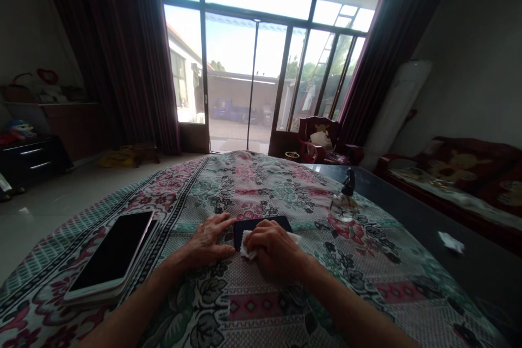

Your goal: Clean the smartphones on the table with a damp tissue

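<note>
A dark, flat phone (267,223) lies crosswise on the patterned cloth (261,293) in front of me, partly covered by my right hand. My right hand (274,247) is closed on a crumpled white tissue (247,247), which it presses against the phone. At the phone's left edge rests my left hand (211,240), fingers stretched out and apart, with the thumb and fingertips near or touching that edge. Further left, a white-framed tablet (114,253) with a black screen sits on top of another flat device or case.
A clear spray bottle (343,207) with a black nozzle stands to the right on the cloth. Another crumpled tissue (451,242) lies on the dark tabletop (408,215). Beyond are a wooden armchair (320,138), a sofa (457,168) and glass doors (248,81).
</note>
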The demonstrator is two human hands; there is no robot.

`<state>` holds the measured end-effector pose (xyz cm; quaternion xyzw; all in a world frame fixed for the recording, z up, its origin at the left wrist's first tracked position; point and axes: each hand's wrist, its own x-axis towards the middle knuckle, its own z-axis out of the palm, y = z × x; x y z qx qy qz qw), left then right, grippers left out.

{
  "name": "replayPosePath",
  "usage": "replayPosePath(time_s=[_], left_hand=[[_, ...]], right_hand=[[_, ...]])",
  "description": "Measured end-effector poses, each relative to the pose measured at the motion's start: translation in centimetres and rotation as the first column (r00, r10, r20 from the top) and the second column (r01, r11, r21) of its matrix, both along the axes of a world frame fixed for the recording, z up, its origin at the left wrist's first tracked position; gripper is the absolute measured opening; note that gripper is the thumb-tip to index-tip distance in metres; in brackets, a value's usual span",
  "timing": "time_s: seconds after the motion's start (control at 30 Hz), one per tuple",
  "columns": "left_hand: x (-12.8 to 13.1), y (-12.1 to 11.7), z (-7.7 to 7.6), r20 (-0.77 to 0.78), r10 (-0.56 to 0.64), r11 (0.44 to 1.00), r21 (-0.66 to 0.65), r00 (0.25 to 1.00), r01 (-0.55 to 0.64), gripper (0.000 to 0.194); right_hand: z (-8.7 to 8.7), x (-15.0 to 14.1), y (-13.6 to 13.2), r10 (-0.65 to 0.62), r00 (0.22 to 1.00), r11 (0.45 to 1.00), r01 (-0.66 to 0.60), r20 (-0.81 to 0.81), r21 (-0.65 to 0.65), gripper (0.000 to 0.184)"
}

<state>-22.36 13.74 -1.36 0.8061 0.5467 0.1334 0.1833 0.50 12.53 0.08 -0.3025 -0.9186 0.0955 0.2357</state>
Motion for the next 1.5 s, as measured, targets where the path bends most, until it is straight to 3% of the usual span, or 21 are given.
replayPosePath(time_s=[0.23,0.53,0.67,0.8,1.0,1.13,1.3,1.5], left_hand=[[0.3,-0.2,0.2,-0.017,0.017,1.000,0.008,1.000,-0.017,0.075],[0.8,0.1,-1.2,-0.063,0.047,0.991,0.128,0.997,-0.039,0.081],[0.5,0.3,-1.6,-0.051,0.031,0.989,0.145,0.998,-0.024,0.080],[0.3,0.4,-1.8,-0.030,0.029,0.987,0.157,0.999,-0.024,0.076],[0.7,0.2,-1.9,-0.033,0.059,0.979,0.198,0.998,-0.051,0.079],[1.0,0.1,-2.0,-0.033,0.047,0.973,0.228,0.998,-0.038,0.085],[1.2,0.1,-2.1,-0.006,0.041,0.968,0.247,0.999,-0.039,0.073],[0.5,0.4,-1.5,0.022,0.035,0.972,0.231,0.999,-0.039,0.066]], right_hand=[[1.1,2.5,1.1,-0.086,0.996,0.995,0.088,0.035,-0.051,0.032],[0.0,0.3,-0.1,0.110,0.994,0.994,-0.110,0.023,0.005,0.031],[0.1,1.1,0.8,0.092,0.994,0.996,-0.092,0.053,0.005,0.026],[1.2,2.9,1.5,0.069,0.990,0.996,-0.062,0.126,-0.058,0.025],[2.1,5.5,2.3,-0.043,0.989,0.996,0.053,0.139,-0.067,0.031],[1.8,5.0,2.3,-0.054,0.995,0.993,0.063,0.089,-0.101,0.033],[1.4,4.1,2.1,0.004,0.999,0.998,-0.001,0.045,-0.065,0.026],[1.3,5.5,3.0,-0.025,0.997,0.995,0.031,0.069,-0.092,0.028]])
